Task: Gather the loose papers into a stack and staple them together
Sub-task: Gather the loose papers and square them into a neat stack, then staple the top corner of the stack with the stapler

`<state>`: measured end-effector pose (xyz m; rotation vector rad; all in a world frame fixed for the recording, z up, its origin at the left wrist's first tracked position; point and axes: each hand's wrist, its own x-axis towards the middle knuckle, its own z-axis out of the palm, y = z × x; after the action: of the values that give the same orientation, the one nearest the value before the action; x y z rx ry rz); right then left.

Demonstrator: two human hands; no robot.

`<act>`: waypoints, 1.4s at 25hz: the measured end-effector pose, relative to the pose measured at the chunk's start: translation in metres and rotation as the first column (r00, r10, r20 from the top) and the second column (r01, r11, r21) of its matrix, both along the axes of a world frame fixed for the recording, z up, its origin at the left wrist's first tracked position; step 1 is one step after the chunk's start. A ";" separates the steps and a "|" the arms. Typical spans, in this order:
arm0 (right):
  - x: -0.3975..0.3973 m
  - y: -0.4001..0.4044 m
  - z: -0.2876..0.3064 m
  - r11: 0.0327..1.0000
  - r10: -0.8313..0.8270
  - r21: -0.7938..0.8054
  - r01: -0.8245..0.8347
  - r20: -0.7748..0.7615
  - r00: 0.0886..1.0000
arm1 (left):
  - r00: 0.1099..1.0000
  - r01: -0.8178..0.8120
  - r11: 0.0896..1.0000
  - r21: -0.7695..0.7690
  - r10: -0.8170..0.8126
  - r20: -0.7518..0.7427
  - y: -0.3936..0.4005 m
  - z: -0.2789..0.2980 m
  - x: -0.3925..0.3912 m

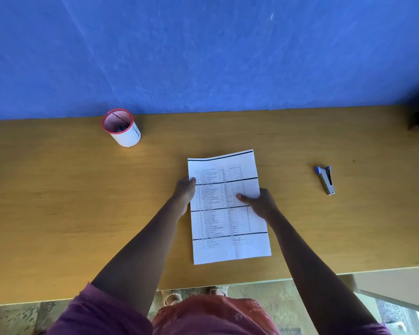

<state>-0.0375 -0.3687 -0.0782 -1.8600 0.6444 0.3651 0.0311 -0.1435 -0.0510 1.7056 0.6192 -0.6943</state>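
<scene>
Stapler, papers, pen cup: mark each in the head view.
stapler (325, 180): head view, middle of its body, on the desk right of the papers.
papers (218, 218): head view, printed face between the hands.
pen cup (127, 135): head view, white outer wall below the red rim.

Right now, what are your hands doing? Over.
Both hands, left and right, grip the papers. Stapler untouched, off right. Nothing between.

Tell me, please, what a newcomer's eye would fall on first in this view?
Most likely the white printed papers in the middle of the wooden desk, held at their side edges by the left hand and right hand. Next, the blue stapler lying to the right, and the red-rimmed pen cup by the blue wall.
</scene>
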 end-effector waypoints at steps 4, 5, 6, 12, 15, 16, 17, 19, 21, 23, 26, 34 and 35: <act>0.003 -0.003 0.000 0.998 0.063 -0.026 -0.063 0.001 0.998 | 0.999 -0.026 0.999 0.025 0.025 0.037 -0.005 -0.010 0.000; 0.004 -0.004 0.000 0.998 0.062 -0.031 -0.061 0.020 0.998 | 0.998 -0.037 0.999 0.029 0.036 0.044 -0.005 -0.012 0.000; 0.006 -0.005 0.002 0.998 0.049 -0.031 -0.047 0.052 0.997 | 0.998 -0.048 0.998 0.035 0.046 0.052 -0.006 -0.014 -0.001; 0.024 -0.056 0.004 0.913 -0.260 -0.236 0.334 0.294 0.920 | 0.996 -0.056 0.997 0.061 0.051 0.077 -0.007 -0.016 -0.003; 0.027 -0.099 0.006 0.725 -0.292 -0.548 0.417 0.304 0.907 | 0.996 -0.051 0.998 0.046 0.048 0.074 -0.004 -0.019 -0.003; 0.026 -0.111 0.008 0.654 -0.345 -0.617 0.439 0.273 0.898 | 0.996 -0.058 0.997 0.042 0.055 0.076 -0.003 -0.020 -0.004; 0.025 -0.121 0.008 0.606 -0.396 -0.656 0.450 0.243 0.886 | 0.995 -0.068 0.997 0.040 0.065 0.078 -0.002 -0.022 -0.005; 0.023 -0.137 0.010 0.585 -0.454 -0.674 0.451 0.188 0.871 | 0.993 -0.080 0.996 0.036 0.077 0.088 -0.001 -0.024 -0.006; 0.019 -0.148 0.007 0.610 -0.467 -0.667 0.429 0.135 0.874 | 0.993 -0.083 0.996 0.037 0.080 0.088 0.000 -0.025 -0.006; 0.015 -0.150 0.004 0.625 -0.446 -0.675 0.392 0.104 0.889 | 0.993 -0.092 0.995 0.027 0.090 0.083 0.000 -0.024 -0.005; 0.012 -0.149 -0.001 0.632 -0.404 -0.689 0.355 0.097 0.909 | 0.992 -0.093 0.996 0.015 0.092 0.087 0.001 -0.025 -0.005; 0.025 -0.143 0.004 0.777 -0.336 -0.529 0.342 0.110 0.935 | 0.985 -0.136 0.990 -0.036 0.139 0.107 0.005 -0.027 -0.009; 0.030 -0.141 0.001 0.818 -0.323 -0.467 0.334 0.108 0.940 | 0.983 -0.145 0.988 -0.048 0.149 0.105 0.006 -0.026 -0.010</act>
<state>-0.0074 -0.5093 -0.0768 -2.1606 1.0999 -0.0591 0.0213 -0.1376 -0.0771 1.6309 0.6438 -0.5034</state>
